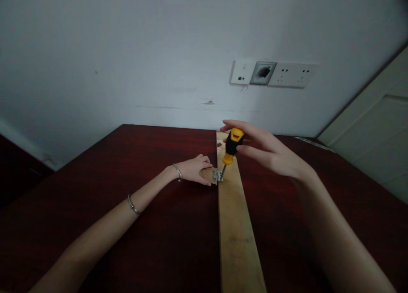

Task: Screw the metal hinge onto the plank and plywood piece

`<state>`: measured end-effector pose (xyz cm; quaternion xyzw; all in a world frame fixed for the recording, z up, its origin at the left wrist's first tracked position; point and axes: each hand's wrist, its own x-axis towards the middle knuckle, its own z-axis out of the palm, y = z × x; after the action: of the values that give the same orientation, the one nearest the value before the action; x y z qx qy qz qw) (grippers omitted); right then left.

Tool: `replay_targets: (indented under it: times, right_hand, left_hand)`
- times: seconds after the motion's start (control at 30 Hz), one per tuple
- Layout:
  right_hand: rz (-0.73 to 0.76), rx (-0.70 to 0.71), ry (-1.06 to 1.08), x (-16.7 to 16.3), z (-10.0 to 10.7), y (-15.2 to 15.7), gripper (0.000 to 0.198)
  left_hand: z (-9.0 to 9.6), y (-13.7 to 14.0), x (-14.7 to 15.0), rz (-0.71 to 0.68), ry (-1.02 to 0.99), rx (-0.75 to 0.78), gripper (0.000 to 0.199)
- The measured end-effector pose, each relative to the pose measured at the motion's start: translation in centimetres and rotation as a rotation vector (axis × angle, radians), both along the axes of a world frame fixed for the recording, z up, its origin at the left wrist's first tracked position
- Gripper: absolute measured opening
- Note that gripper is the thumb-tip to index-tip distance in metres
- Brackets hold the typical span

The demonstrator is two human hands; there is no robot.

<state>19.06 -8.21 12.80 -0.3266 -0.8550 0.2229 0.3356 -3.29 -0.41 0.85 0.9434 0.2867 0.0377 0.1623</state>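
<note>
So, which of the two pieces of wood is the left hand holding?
The left hand holds the short block, on the hinge's left side; the other, the long board, lies on its right, under the screwdriver.

Before you: dark red tabletop (159, 148), faintly grained. Directly on it: long pale wooden board (239, 225), running lengthwise away from you; small wooden piece (208, 174) at board's left edge.

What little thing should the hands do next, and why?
Maybe give the screwdriver a small turn with the right hand: its tip seems to be at the metal hinge on the long board, while the left hand holds the small wooden piece beside it.
</note>
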Motion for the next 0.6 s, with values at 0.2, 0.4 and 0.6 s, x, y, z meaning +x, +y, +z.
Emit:
replay_targets:
  times: [0.2,0.4,0.6]
  right_hand:
    - [-0.091,0.106,0.051,-0.05,-0.33,0.48,0.046]
    - [-0.122,0.194,0.076,-0.04,-0.49,0.97,0.035]
    - [-0.145,0.173,0.097,-0.11,-0.53,0.89,0.037]
  left_hand:
    - [-0.11,0.04,0.0,0.002,0.003,0.001,0.063]
    - [-0.17,0.16,-0.05,-0.001,0.008,0.017,0.063]
    - [-0.07,0.05,-0.08,0.001,-0.005,0.006,0.062]
